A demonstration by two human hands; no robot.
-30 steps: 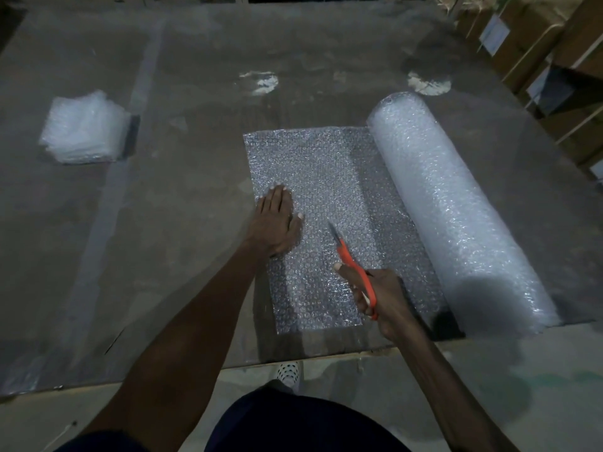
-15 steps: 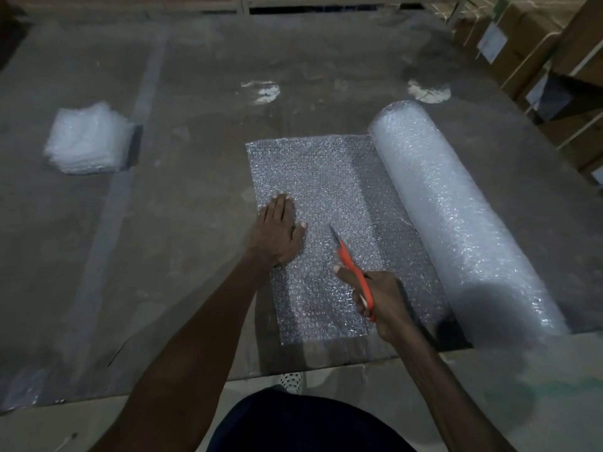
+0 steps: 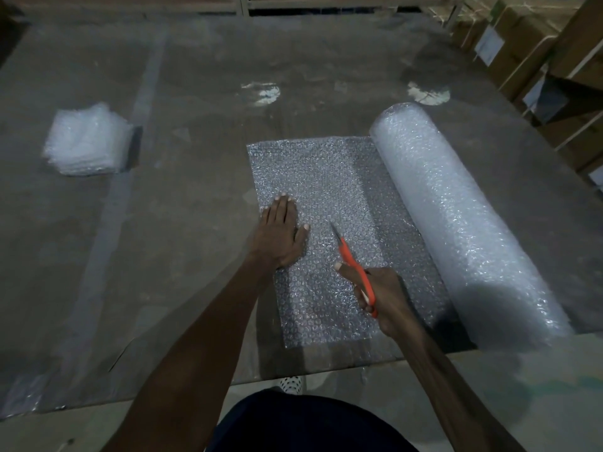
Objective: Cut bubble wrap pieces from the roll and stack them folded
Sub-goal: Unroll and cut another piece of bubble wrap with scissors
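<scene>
Table (image 3: 195, 256): wide grey top under both hands. Bubble wrap roll (image 3: 463, 223): lying just right of the right hand, its sheet (image 3: 313, 177) unrolled flat leftward beneath both hands. Stack of folded pieces (image 3: 88, 140): well left of the left hand. Left hand (image 3: 280, 236): fingers straight, pressed flat on the sheet. Right hand (image 3: 380, 298): curled round orange-handled scissors (image 3: 354, 265), blades on the sheet, pointing away.

the right hand (image 3: 380, 295) is covering the scissors' handles (image 3: 367, 288); the cardboard boxes (image 3: 554, 60) at upper right are running off the frame edge.
</scene>
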